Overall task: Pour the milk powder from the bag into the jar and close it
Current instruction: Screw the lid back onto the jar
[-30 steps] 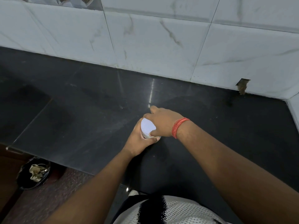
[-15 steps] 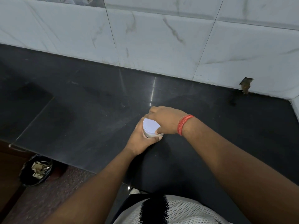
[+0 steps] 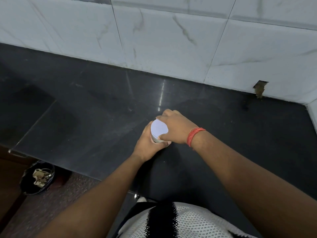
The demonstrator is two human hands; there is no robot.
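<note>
A small jar stands on the black stone counter (image 3: 96,117), topped by a round white lid (image 3: 158,130). My left hand (image 3: 147,146) grips the jar's body from the near left side, so most of the jar is hidden. My right hand (image 3: 175,128), with a red thread band at the wrist, curls over the lid's right edge and holds it. The milk powder bag is not in view.
White marble-look tiles (image 3: 171,40) rise behind the counter, with a small broken hole (image 3: 259,88) at the right. Below the counter's left front edge a black bin (image 3: 38,177) with paper scraps sits on the floor.
My right hand has shifted slightly around the lid while my left hand kept hold of the jar. The camera has tilted a little.
</note>
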